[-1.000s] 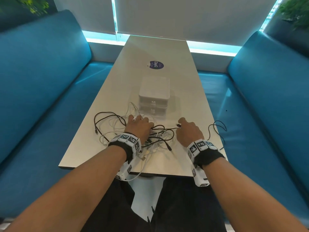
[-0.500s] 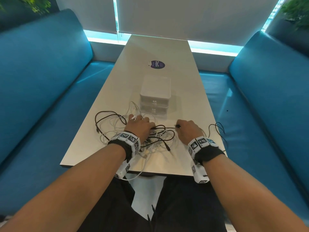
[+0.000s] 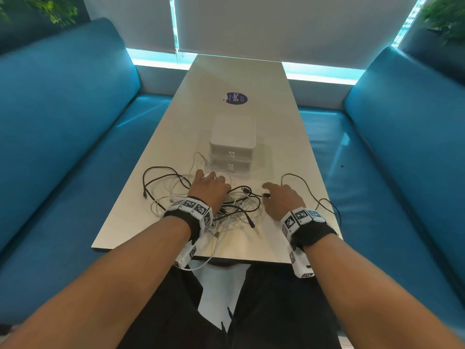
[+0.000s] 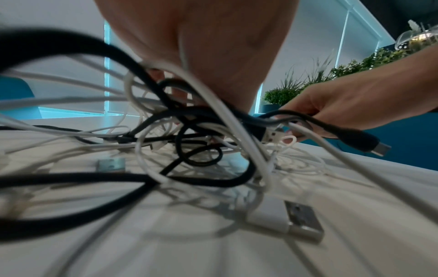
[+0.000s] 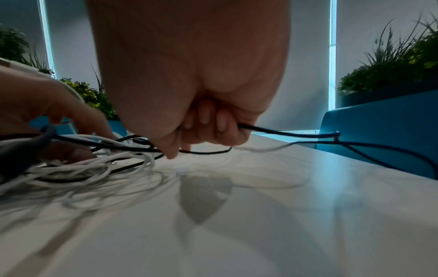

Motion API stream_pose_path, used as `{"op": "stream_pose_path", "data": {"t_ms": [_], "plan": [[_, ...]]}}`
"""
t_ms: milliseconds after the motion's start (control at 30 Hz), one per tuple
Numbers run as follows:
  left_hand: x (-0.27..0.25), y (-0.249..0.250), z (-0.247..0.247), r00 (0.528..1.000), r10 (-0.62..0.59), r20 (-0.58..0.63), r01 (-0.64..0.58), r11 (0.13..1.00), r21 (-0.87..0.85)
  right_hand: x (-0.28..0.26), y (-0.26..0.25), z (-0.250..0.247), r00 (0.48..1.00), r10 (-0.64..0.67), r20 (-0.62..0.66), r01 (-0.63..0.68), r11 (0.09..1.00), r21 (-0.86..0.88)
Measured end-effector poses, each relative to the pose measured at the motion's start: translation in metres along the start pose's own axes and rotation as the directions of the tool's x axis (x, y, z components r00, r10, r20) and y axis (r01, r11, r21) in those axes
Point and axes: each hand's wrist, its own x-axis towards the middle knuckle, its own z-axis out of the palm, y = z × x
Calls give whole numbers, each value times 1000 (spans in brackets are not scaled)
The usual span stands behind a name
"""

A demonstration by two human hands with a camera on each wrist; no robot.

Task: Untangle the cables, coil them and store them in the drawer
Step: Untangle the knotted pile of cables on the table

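Note:
A tangle of black and white cables (image 3: pixel 236 207) (image 4: pixel 189 146) (image 5: pixel 83 168) lies on the near end of the white table (image 3: pixel 239 76). My left hand (image 3: pixel 208 188) (image 4: pixel 201 46) (image 5: pixel 35 97) rests on the tangle's left part, fingers curled into the cables, a white cable running through the palm. My right hand (image 3: pixel 283 197) (image 5: pixel 189 65) (image 4: pixel 355 101) grips a thin black cable (image 5: pixel 284 132); its plug (image 3: pixel 266 195) sticks out towards the tangle. Just behind the cables stands a white two-drawer unit (image 3: pixel 232 147), both drawers closed.
Blue sofas (image 3: pixel 63 127) (image 3: pixel 402 137) flank the table on both sides. A round dark sticker (image 3: pixel 236 98) lies farther up the table. One white cable (image 3: pixel 201 265) hangs over the near edge. The black cable loops off the right edge. Plants (image 5: pixel 391 71) stand behind the seats.
Both hands stay almost where they were. The black cable's loop to the right of my right hand has grown larger.

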Motion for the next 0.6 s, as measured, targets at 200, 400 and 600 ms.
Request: {"op": "stream_pose_path", "data": {"t_ms": [200,400,600], "plan": [[1,7,-6,996,73,-59,-73,997,0,3,-4,7,996,-93,15,93,996,-4],[2,4,-2,992,105,75,-103,994,-36,5,7,7,1000,-25,-15,22,979,-205],[1,3,-3,998,48,34,-45,996,-77,7,0,6,1000,1,-24,-8,962,-272]]}}
